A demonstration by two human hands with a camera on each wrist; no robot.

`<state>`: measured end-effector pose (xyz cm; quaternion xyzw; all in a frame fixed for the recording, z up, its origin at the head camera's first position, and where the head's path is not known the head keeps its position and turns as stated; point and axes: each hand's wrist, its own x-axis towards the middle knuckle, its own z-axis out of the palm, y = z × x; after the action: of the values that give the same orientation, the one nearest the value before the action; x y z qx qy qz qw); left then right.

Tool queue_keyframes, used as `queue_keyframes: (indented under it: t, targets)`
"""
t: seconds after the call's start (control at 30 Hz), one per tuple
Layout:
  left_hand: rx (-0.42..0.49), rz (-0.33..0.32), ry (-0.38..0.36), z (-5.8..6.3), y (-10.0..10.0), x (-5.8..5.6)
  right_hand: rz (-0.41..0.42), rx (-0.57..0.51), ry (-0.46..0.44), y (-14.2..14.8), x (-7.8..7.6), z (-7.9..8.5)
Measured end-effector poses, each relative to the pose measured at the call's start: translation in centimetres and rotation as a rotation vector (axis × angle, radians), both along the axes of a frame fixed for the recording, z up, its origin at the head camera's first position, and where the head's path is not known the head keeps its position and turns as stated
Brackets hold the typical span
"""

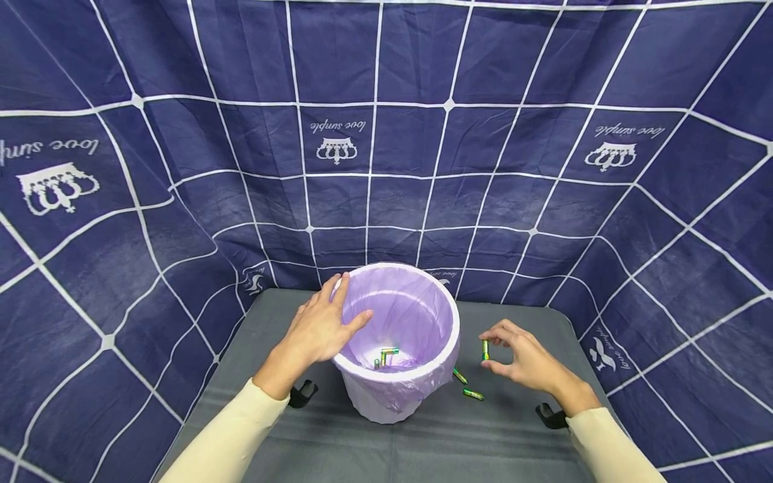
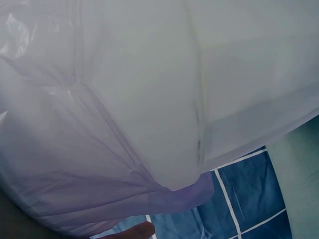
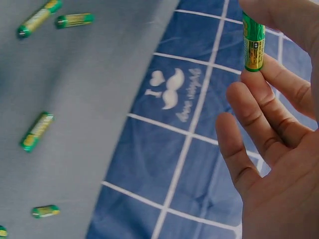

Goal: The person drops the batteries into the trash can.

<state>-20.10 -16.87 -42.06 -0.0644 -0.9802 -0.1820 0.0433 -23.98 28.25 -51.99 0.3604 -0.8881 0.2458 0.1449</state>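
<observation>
My right hand (image 1: 522, 355) pinches a green and gold battery (image 1: 486, 349) upright between thumb and fingers, to the right of the bin. In the right wrist view that battery (image 3: 254, 44) shows clearly, with the other fingers spread below it. My left hand (image 1: 320, 325) rests on the left of the white bin's rim (image 1: 455, 329), fingers fairly straight and thumb over the opening. A translucent purple bag (image 1: 417, 295) lines the bin and folds over its rim. Batteries (image 1: 390, 351) lie at the bottom inside. The left wrist view mostly shows the bin's side and bag, with one fingertip (image 2: 142, 230).
Several loose batteries (image 3: 37, 132) lie on the grey tabletop (image 1: 483, 443), a battery (image 1: 474, 394) among them just right of the bin. Dark blue cloth (image 1: 410, 141) with white grid lines surrounds the table at the back and sides. Black straps are on both wrists.
</observation>
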Motion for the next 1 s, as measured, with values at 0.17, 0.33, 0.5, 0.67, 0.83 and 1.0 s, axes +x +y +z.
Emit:
queue_keyframes:
  t: [0.17, 0.33, 0.5, 0.67, 0.83, 1.0]
  targets:
    - [0.001, -0.001, -0.001, 0.1, 0.0, 0.1, 0.008, 0.009, 0.032, -0.8, -0.1, 2.2]
    - [0.004, 0.0, -0.001, 0.1, -0.1, 0.1, 0.025, 0.002, 0.068, -1.4, -0.3, 4.4]
    - [0.0, -0.001, 0.001, 0.0, -0.1, 0.1, 0.04, -0.004, 0.111, -1.8, -0.7, 6.1]
    - [0.011, -0.002, -0.003, 0.0, -0.1, 0.1, 0.034, -0.017, 0.119, -2.1, -0.8, 7.4]
    - [0.013, 0.0, -0.007, 0.0, -0.1, 0.2, 0.041, -0.024, 0.135, -2.4, -0.9, 8.5]
    - [0.011, -0.001, -0.008, -0.1, -0.2, 0.2, 0.038, -0.044, 0.146, -2.8, -1.1, 9.4]
